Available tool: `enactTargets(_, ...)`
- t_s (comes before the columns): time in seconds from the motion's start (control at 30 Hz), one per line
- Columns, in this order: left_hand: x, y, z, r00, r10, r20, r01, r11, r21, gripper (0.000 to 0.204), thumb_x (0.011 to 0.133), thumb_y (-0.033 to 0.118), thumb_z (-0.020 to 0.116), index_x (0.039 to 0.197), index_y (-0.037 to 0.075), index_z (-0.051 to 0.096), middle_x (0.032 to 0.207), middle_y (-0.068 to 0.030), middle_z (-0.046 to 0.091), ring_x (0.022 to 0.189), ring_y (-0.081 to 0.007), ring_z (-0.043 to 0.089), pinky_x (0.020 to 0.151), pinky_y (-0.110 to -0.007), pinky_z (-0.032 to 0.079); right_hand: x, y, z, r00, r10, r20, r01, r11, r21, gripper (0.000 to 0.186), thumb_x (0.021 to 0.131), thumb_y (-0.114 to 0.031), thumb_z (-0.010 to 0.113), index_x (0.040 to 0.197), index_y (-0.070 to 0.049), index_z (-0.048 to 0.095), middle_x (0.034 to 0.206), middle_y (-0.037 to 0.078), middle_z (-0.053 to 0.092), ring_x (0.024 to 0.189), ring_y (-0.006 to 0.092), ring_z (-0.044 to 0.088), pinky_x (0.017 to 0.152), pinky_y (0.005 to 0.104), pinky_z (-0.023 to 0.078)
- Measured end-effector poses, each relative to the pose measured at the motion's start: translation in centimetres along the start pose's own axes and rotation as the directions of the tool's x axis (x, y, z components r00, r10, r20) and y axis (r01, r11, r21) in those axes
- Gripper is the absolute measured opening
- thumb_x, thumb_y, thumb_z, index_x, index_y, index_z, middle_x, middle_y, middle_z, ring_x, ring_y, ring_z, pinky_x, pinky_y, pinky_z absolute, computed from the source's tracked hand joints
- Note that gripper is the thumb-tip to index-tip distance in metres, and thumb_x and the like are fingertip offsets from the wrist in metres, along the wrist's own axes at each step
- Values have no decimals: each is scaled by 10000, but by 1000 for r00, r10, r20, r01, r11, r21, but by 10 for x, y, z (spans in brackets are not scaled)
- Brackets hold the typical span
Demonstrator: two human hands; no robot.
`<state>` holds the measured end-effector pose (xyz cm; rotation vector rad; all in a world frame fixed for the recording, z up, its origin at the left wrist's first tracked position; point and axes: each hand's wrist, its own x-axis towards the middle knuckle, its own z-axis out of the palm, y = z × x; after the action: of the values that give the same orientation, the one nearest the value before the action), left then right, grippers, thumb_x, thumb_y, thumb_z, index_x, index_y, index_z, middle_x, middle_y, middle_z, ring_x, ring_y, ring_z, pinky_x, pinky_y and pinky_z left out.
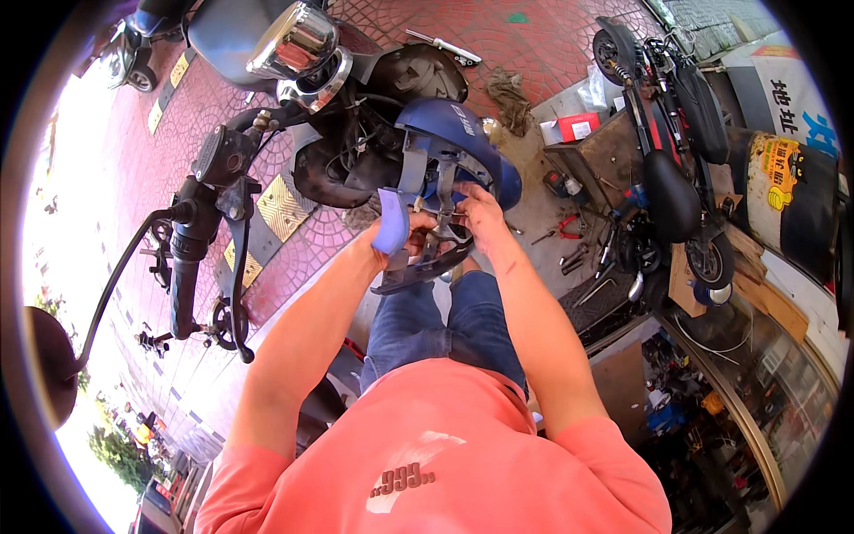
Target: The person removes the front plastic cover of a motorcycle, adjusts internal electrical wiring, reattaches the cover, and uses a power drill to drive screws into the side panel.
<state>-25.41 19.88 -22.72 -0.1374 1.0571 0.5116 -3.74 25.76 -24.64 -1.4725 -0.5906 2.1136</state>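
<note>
A dark blue plastic scooter housing [445,125] with grey brackets and a black lower part [418,276] sits in front of me. My left hand [411,233] reaches into its lower left, partly hidden behind a light purple plastic piece [391,220]; its fingers are bent, but what they grip is unclear. My right hand [478,214] is at the housing's inner right side, fingers curled by a grey bracket [445,182]; what they hold is too small to tell. Exposed wiring [342,151] hangs behind the housing.
Handlebar [187,285] with cables stands left, below a chrome lamp [294,40]. At right are red-handled pliers [562,230] and tools, a metal box [583,160], a red-and-white carton [574,127], a folded black scooter [672,191] and wooden boards [761,294]. A rag [510,98] lies on the paving.
</note>
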Motion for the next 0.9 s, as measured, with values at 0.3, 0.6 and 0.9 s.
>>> enactTargets(0.3,-24,14,44,987,105,-124,-82,980,182,199,865,202,823,930,48,716,717,-72,649,557,-187,603,481,-314,465,94,64,-56,929,-67,364,320,637,-701,318,924,-78,686,1234,-10,687,1081,72,712,978,202,645,855,366,517)
enactTargets(0.6,14,7,36,996,78,-42,-69,980,185,181,912,163,783,1000,18,722,842,-138,740,650,-211,698,532,-312,514,-30,-31,-8,999,-44,-8,43,986,-160,278,972,-6,632,1236,61,685,1077,74,718,949,174,674,861,313,544)
enactTargets(0.9,54,20,27,998,4,-55,7,978,208,200,941,96,723,1099,-14,668,863,-166,753,639,-254,717,549,-358,559,-23,-21,-10,951,-269,-150,171,866,-471,352,946,32,611,1296,25,647,1041,145,750,913,221,744,804,320,577)
